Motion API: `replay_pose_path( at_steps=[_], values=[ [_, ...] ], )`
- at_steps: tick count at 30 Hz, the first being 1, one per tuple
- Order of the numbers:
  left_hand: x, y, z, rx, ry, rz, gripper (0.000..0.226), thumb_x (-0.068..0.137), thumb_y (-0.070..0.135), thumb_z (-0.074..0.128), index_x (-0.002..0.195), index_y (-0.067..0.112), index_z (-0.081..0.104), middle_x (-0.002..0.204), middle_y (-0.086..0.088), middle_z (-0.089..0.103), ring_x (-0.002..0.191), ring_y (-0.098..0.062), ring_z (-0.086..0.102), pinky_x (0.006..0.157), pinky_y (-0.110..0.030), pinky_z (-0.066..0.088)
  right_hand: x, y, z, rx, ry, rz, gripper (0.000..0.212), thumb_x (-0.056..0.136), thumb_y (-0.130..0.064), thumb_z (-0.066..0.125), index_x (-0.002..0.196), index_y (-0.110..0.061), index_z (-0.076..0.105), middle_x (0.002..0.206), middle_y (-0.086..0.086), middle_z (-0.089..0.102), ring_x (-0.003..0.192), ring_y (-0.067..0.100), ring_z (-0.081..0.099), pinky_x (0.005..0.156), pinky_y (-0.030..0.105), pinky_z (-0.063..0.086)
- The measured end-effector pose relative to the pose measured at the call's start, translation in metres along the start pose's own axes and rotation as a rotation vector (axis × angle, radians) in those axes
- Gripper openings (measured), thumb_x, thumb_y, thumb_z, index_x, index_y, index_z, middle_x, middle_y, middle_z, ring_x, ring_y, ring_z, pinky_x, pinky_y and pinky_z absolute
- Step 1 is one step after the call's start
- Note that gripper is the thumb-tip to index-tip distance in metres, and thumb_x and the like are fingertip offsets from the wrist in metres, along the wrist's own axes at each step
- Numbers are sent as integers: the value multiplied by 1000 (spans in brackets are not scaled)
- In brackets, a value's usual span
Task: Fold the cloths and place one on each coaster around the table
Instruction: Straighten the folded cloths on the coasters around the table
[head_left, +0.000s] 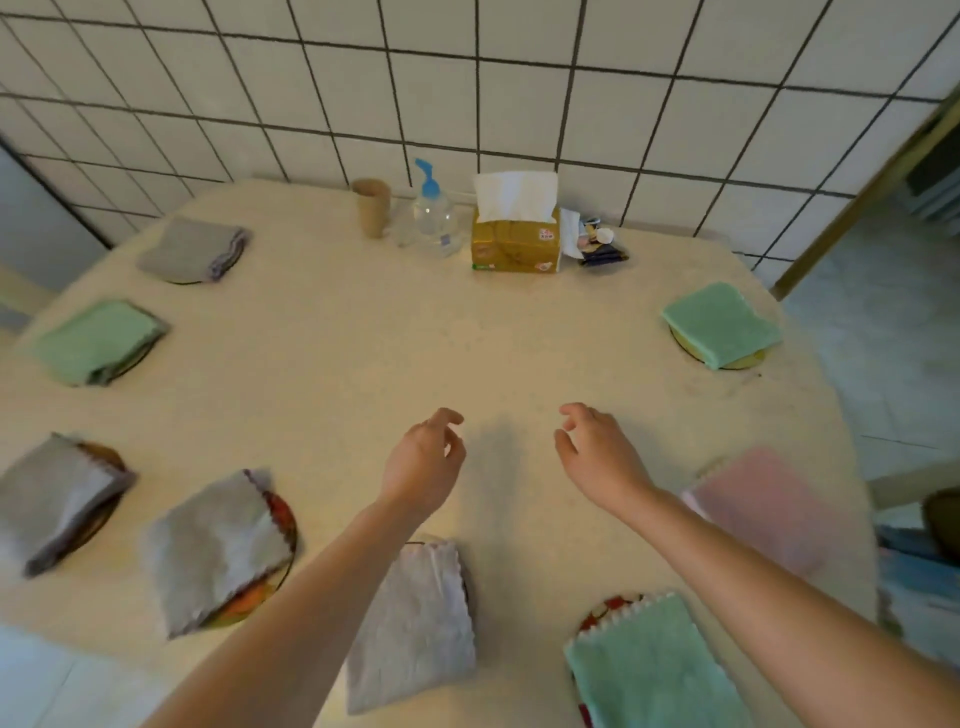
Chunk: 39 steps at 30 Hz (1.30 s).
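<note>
— Biggest first: round pale table (467, 332), eight folded cloths ringed along its edge, each over a coaster. Anything left loose in the middle?

— Nothing visible. Bare centre under both hands. Left hand (423, 460) and right hand (597, 457) hovering side by side, fingers loosely curled, holding nothing.

— Nearest cloth to each?

— For the left, grey cloth (413, 623), just behind the wrist toward the body, long axis running away from the body. For the right, green cloth with a scalloped white edge (654, 665), behind that forearm, on a red-patterned coaster (605, 610). Pink cloth (758, 506) off to the right, blurred.

— Looks?

— Soft, napped, folded to rough squares; some coaster rims peeking out, as under the far green cloth (722, 322).

— Judgement?

— Probably finished; at most, squaring a skewed cloth.

— Small things?

— Tissue box (514, 244), pump bottle (434, 213), cup (371, 205) by the wall.
</note>
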<state>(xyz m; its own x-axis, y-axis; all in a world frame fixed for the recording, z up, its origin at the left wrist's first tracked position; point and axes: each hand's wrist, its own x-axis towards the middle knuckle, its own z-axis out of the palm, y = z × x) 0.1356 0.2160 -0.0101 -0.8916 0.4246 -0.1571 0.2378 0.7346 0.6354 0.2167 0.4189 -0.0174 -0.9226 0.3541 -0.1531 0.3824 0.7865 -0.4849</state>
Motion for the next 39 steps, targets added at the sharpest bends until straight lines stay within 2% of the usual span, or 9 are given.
replay_pose_path(
  at_steps=[8,10,14,18,23,28,31,35,39],
  values=[
    [-96,-141,-75,-71,40,-139,24,91,19,51,113,22,58,88,-3,65,87,-24,61,75,-36,52,-88,-118,99,105,-83,92,35,93,-22,46,126,-12,50,108,1,64,111,23,53,92,33,43],
    [-118,-179,-93,-83,12,-177,20,92,23,51,111,23,59,91,-1,66,87,-21,62,74,-32,51,-111,-145,121,110,-70,127,34,92,-21,48,125,-11,51,110,3,64,110,25,54,90,33,43],
    [-141,-224,-122,-117,-27,-258,20,94,25,50,112,27,55,91,2,63,79,-15,60,63,-25,47,-136,-189,146,113,-49,156,30,92,-19,47,121,-12,54,115,5,65,109,24,58,84,30,44],
    [-154,-254,-151,-136,38,-314,22,93,19,49,112,23,58,86,2,63,69,-7,57,53,-21,43,-146,-235,160,173,-105,184,35,95,-23,46,127,-12,50,116,3,64,107,20,59,82,27,44],
    [-159,-299,-181,-170,138,-470,20,91,17,54,110,19,60,93,-2,63,77,-19,57,58,-28,42,-137,-280,184,313,-208,256,30,94,-24,46,122,-16,50,100,-4,63,88,15,60,76,33,51],
    [-153,-355,-216,-311,269,-635,20,91,17,55,110,15,61,98,-9,66,82,-26,60,66,-34,48,-115,-320,203,291,-263,287,33,95,-24,48,127,-15,49,125,-1,57,112,18,56,81,25,43],
    [-138,-388,-247,-331,317,-640,21,91,18,54,111,16,59,101,-7,66,88,-26,61,74,-38,50,-92,-351,216,283,-213,302,31,92,-22,48,122,-14,53,126,4,59,112,21,56,92,36,48],
    [-103,-431,-297,-291,322,-548,22,89,14,53,110,16,59,101,-5,64,84,-24,58,65,-33,42,-52,-407,234,213,-162,307,31,90,-22,49,120,-15,56,119,6,64,111,25,58,92,34,45],
    [-50,-479,-357,-221,228,-461,22,91,16,52,112,16,58,101,-4,62,80,-23,58,55,-28,40,-5,-481,261,357,-130,431,32,87,-20,56,119,-11,58,118,10,64,111,28,57,93,32,45]
  ],
)
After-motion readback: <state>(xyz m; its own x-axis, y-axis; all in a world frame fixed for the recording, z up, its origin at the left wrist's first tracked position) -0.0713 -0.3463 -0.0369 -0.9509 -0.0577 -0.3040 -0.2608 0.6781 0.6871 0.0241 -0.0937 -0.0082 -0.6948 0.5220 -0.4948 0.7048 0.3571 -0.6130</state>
